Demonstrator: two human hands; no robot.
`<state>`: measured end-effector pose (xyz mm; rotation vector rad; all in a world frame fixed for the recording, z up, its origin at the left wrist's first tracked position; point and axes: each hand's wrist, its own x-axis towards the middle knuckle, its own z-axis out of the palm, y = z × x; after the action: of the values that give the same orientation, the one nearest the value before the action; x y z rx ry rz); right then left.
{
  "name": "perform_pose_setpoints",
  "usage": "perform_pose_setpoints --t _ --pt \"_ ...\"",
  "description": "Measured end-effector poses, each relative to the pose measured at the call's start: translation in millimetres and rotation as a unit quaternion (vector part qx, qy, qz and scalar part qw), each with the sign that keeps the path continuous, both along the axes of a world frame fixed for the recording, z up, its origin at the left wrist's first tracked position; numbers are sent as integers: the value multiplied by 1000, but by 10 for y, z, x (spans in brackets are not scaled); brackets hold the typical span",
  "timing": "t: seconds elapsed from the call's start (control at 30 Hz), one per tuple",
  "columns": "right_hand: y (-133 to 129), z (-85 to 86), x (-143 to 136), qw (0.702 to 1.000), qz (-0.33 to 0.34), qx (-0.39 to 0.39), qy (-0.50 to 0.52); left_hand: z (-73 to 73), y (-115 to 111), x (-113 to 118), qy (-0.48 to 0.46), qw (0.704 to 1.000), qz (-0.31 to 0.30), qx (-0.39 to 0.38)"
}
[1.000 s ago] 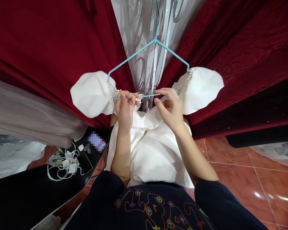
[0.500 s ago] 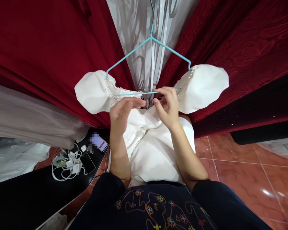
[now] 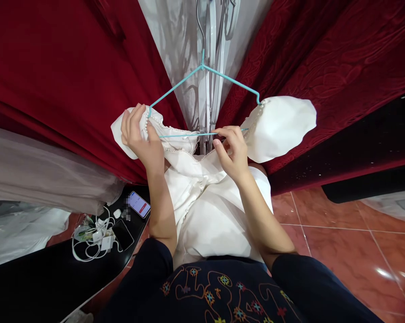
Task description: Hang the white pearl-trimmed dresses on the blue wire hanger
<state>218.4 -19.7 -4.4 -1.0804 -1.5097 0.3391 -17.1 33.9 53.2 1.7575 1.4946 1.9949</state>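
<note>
Head: seemingly tangled cables lie near the garment.

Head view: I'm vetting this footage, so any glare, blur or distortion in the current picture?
In the head view, glare spots the floor tiles at lower right; the hanger looks reasonably sharp; soft shadows shade the white dress; wide-angle stretch shows toward the edges; pixelation sits beside the lit phone.

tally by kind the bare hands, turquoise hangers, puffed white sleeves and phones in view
Bare hands: 2, the left hand and the right hand
Turquoise hangers: 1, the turquoise hanger
Puffed white sleeves: 2, the partly covered sleeve and the uncovered sleeve
Phones: 2, the lit phone and the dark phone
Total: 7
</note>
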Motion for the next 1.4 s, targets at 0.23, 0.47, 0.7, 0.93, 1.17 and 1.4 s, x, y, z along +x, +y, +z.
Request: perform_pose_setpoints --t 0.23,0.47,0.7,0.93,1.17,1.4 --pt "44 31 67 999 -30 38 11 117 229 -311 -105 991 2 85" --pt "14 137 -40 998 -35 18 53 -493 144 -592 -282 956 75 42" --pt "-23 199 -116 996 -39 -24 75 -465 -296 -286 -135 967 -195 -94" --pt "-27 175 -107 996 -39 -28 77 -360 -455 111 -215 922 -316 -57" --pt "-14 177 -130 996 -49 -26 70 -389 -511 18 -180 885 -404 -147" --pt "-17 187 -163 995 -45 -22 81 -324 -526 310 -231 914 -323 -82"
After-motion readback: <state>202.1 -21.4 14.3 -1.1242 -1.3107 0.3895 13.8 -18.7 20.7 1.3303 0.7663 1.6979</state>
